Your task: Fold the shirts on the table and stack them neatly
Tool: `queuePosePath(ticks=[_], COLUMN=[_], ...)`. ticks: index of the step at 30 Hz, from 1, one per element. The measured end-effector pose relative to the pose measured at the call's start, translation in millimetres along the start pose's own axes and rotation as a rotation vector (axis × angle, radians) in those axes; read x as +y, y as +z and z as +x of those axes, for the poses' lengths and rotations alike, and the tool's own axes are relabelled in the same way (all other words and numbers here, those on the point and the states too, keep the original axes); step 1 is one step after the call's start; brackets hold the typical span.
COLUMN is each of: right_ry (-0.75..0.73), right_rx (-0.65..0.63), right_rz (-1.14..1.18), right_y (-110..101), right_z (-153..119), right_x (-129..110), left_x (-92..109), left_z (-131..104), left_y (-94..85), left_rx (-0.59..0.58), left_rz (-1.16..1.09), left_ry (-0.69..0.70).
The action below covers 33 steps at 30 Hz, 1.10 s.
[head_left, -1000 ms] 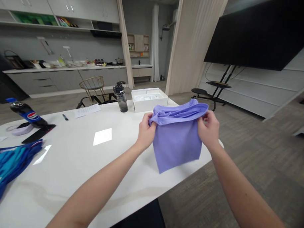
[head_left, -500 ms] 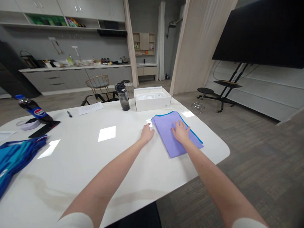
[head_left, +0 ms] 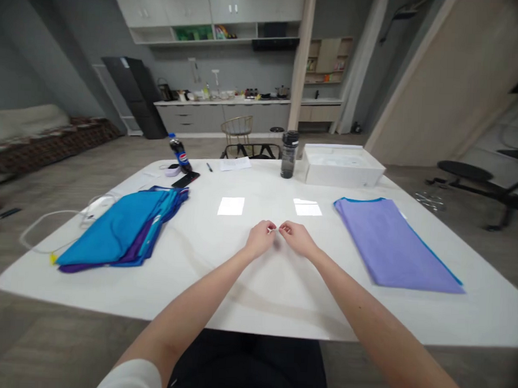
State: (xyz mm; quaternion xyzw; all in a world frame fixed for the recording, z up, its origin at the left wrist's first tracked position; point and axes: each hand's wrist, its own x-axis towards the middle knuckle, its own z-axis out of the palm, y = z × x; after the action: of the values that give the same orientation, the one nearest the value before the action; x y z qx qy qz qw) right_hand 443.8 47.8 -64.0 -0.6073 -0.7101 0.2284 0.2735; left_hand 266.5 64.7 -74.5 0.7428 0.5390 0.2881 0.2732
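My left hand [head_left: 261, 238] and my right hand [head_left: 297, 238] are close together above the middle of the white table [head_left: 255, 290], fingers curled toward each other. Both look closed; whether anything small is pinched between the fingertips is too small to make out. A folded lavender cloth [head_left: 397, 244] with a blue edge lies flat to the right of my right hand, apart from it. On the left is a pile of folded blue and purple garments [head_left: 117, 226], which neither hand touches.
A dark drink bottle [head_left: 288, 155] and an open white box [head_left: 342, 166] stand at the table's far side. A cola bottle [head_left: 181, 155], a black phone [head_left: 185, 179], a pen [head_left: 209, 167] and papers [head_left: 235, 164] are at the back left. A white cable [head_left: 41, 214] hangs past the left edge.
The view has turned left, showing more of the garment pile. My right hand has left the lavender cloth and come beside my left hand; the fingers of both have drawn in.
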Motion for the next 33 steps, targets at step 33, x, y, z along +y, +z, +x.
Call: queuePosePath(ticks=[33], right_ry=[-0.352], right_rx=[-0.305], right_rz=[0.322], right_y=[205], right_z=[79], right_x=[-243], left_x=[-174], left_z=[-111], left_y=[-330.2], left_rx=[0.641], left_rz=[0.421], left_ry=[-0.144])
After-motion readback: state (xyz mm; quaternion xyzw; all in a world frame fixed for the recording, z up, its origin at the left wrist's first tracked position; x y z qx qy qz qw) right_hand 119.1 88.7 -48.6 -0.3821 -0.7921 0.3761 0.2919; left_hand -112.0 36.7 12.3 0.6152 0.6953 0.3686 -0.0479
